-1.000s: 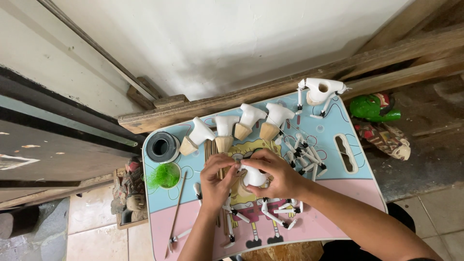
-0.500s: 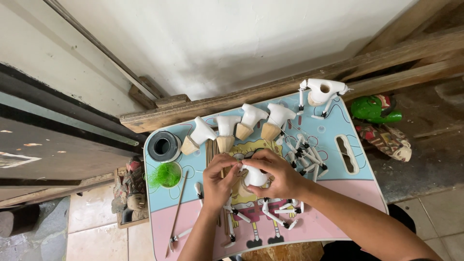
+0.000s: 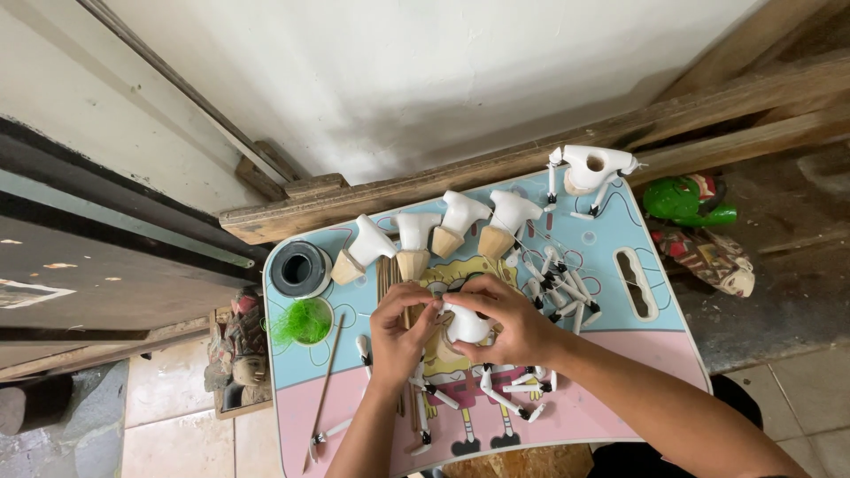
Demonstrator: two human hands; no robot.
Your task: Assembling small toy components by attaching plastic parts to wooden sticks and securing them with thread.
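Observation:
My right hand (image 3: 505, 326) grips a small white carved wooden body (image 3: 464, 326) over the middle of a blue and pink lap table (image 3: 611, 381). At its left side, my left hand (image 3: 400, 332) pinches something small that I cannot make out, fingertips touching the piece. Thin white and black puppet limbs (image 3: 513, 389) lie under and around both hands. Several white torsos with bare wood bases (image 3: 443, 228) stand in a row at the table's far edge.
A grey tape roll (image 3: 300, 269) and a tuft of green fibre (image 3: 305, 320) sit at the table's left. An assembled white figure (image 3: 589, 168) stands at the far right corner. Wooden beams (image 3: 496, 168) run behind. Painted figures (image 3: 689, 202) lie on the floor to the right.
Both hands stay on the white piece with only slight finger movement; the view has shifted a little.

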